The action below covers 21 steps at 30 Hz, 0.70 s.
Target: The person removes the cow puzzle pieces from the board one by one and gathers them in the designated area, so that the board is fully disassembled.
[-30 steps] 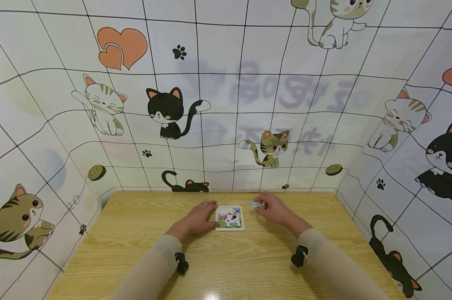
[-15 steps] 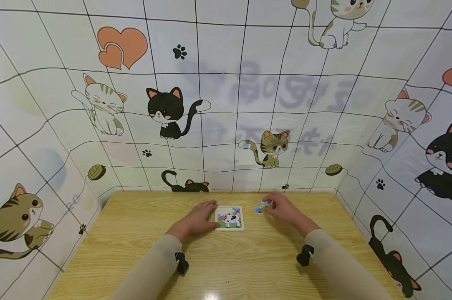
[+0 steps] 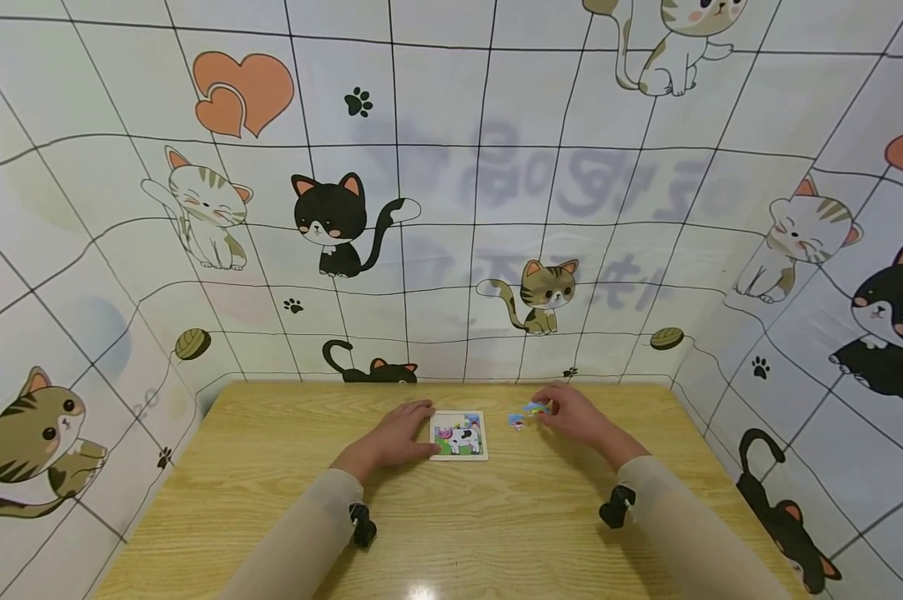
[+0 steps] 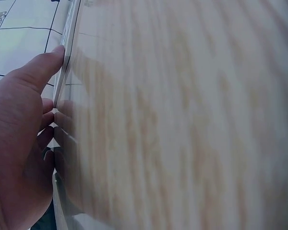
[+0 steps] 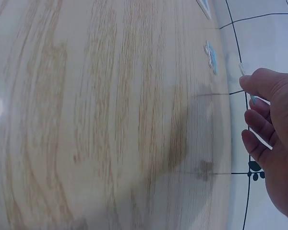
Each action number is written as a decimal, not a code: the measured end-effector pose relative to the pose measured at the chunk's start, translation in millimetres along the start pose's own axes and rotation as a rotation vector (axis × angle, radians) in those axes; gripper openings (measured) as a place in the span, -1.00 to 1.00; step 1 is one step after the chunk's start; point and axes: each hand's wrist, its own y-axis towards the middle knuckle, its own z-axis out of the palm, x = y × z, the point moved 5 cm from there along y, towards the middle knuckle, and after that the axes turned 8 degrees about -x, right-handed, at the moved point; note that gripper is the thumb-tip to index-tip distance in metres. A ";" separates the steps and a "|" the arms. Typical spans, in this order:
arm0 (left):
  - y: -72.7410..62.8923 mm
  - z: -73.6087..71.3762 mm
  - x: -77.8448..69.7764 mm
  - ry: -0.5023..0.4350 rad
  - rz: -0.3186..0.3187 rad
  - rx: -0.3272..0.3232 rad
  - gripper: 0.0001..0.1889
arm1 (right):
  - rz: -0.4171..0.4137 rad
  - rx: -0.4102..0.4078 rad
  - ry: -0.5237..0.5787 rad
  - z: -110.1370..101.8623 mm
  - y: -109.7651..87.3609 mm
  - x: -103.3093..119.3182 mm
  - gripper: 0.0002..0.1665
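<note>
A small square jigsaw puzzle point(image 3: 460, 440) with a cow picture and a pale frame lies on the table. My left hand point(image 3: 394, 435) rests at its left side, thumb on the lower left corner and fingers extended along the edge. In the left wrist view, the thumb of this left hand point(image 4: 19, 129) touches the thin frame edge. My right hand point(image 3: 574, 417) pinches a colourful puzzle piece point(image 3: 534, 408) between thumb and finger; the right wrist view shows this puzzle piece point(image 5: 242, 68) edge-on, above the tabletop. Just left of that hand, a blue puzzle piece point(image 3: 516, 422) lies flat.
The light wooden table point(image 3: 451, 525) ends at a white wall covering point(image 3: 436, 192) printed with cats and black lines. Black wrist cameras sit on both sleeves, the left camera point(image 3: 363, 527) and the right camera point(image 3: 616, 507).
My right hand has moved to the right, away from the puzzle, carrying its piece. The blue piece on the table now shows apart from it. My left hand has stayed put.
</note>
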 end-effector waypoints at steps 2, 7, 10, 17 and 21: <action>0.7 1.4 2.0 -0.006 0.001 -0.003 -0.08 | 0.006 0.001 0.003 -1.4 -0.8 -0.7 -0.67; 4.6 7.8 12.0 -0.017 0.004 -0.021 -0.06 | 0.034 0.009 0.022 -4.8 -3.2 -4.1 -0.67; 7.5 13.0 19.6 -0.024 0.011 -0.028 -0.05 | 0.037 0.014 0.023 -7.2 -4.4 -6.6 -0.68; 6.5 11.2 16.3 -0.022 0.007 -0.027 -0.06 | 0.063 0.023 0.019 -10.5 -6.0 -9.2 -0.70; 4.9 9.0 13.0 -0.001 0.027 -0.039 -0.06 | 0.068 0.037 0.015 -10.2 -6.2 -11.6 -0.71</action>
